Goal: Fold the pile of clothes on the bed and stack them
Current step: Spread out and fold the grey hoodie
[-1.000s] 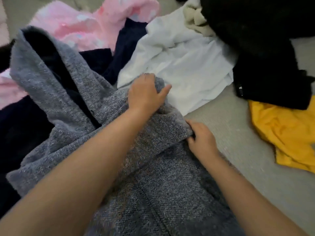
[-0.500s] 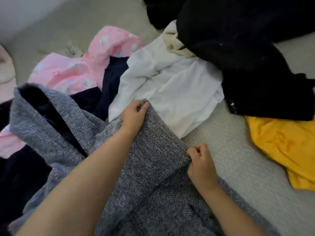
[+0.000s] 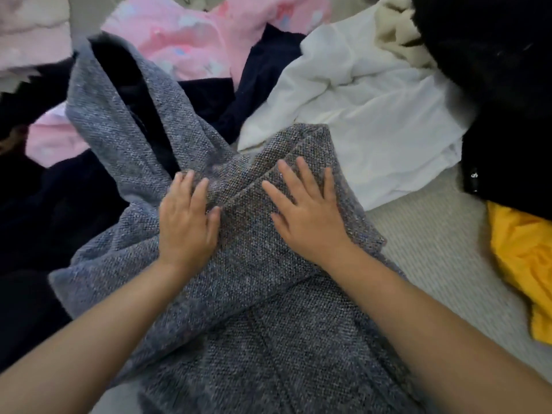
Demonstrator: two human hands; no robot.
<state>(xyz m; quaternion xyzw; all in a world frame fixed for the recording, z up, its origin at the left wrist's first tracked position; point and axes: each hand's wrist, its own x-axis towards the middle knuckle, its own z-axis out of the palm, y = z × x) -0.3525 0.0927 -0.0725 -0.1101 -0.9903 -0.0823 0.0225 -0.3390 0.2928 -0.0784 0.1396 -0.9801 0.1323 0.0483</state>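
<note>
Both hands have let go: left hand and right hand now press flat, fingers released, on the grey knitted hooded garment spread over the beige ribbed bed. A yellow cloth is cut off at the right edge.

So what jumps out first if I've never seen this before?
Two bare hands pressed flat on a grey knitted garment in the middle: the left hand and the right hand, fingers straight. Around it lie unfolded clothes: a pink piece at the top, a white one to the right, and a bright yellow one at the far right edge.
</note>
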